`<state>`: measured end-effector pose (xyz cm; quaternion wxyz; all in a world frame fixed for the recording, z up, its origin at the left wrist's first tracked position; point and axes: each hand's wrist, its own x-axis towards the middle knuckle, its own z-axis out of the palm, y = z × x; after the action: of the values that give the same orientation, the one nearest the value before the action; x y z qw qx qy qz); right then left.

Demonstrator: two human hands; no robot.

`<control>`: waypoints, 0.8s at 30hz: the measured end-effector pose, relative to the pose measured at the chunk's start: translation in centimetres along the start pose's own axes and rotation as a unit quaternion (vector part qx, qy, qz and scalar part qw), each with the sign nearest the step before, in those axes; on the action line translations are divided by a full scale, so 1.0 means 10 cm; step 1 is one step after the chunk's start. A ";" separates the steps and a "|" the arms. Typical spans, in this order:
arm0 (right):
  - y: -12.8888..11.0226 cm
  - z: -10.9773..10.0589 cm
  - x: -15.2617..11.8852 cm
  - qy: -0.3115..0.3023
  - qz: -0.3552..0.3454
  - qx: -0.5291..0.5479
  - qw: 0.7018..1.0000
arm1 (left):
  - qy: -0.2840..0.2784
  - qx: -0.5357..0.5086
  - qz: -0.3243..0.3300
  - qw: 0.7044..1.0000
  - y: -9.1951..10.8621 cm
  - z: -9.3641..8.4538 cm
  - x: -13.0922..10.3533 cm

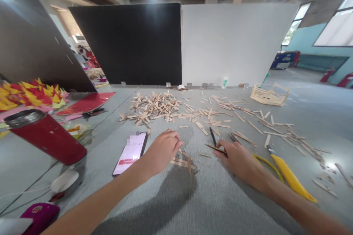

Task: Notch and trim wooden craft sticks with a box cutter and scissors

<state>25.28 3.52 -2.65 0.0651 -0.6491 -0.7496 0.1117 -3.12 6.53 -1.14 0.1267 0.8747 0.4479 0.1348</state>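
Note:
My left hand [162,150] is closed, its fingers bent and pinched together just above a small group of flat wooden sticks [183,163]. Whatever sits between those fingertips is hidden. On the right, my right hand [234,158] has its fingers round a slim, pointed, brownish tool [215,149], whose tip points left. A black pen-like rod [212,136] lies just beyond that hand. Beside its wrist is a curved yellow handle [268,165], partly covered by the hand. One upright piece of wood [189,169] crosses the sticks under my left hand.
A phone [131,154] showing a timer lies left of my left hand. Behind are a heap of wooden sticks [157,106] and a small stick frame [270,94]. A yellow utility knife [292,178] lies right; a red tumbler [49,136] stands left.

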 end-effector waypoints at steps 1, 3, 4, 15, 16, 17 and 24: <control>0.00 0.01 0.00 -0.003 -0.008 -0.001 1.000 | -0.007 -0.002 0.002 1.000 -0.02 0.00 -0.01; 0.00 0.04 -0.01 -0.010 -0.028 -0.001 1.000 | -0.029 -0.005 0.004 1.000 -0.06 0.02 -0.04; 0.00 0.05 -0.02 -0.013 -0.037 0.000 0.999 | -0.044 -0.005 0.002 0.999 -0.09 0.03 -0.05; -0.10 0.18 -0.11 -0.080 -0.237 0.059 0.966 | -0.138 -0.006 -0.061 0.989 -0.24 0.20 -0.09; -0.12 0.18 -0.13 -0.089 -0.255 0.060 0.961 | -0.137 -0.009 -0.063 0.989 -0.24 0.21 -0.09; -0.14 0.17 -0.15 -0.098 -0.272 0.057 0.955 | -0.136 -0.012 -0.065 0.989 -0.24 0.21 -0.09; -0.21 0.19 -0.25 -0.116 -0.307 -0.015 0.945 | -0.090 -0.047 -0.051 0.993 -0.34 0.26 -0.09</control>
<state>23.20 0.58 -3.87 -0.0008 -0.3713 -0.9163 0.1498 -5.28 7.49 -4.85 0.2141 0.8525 0.4719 0.0693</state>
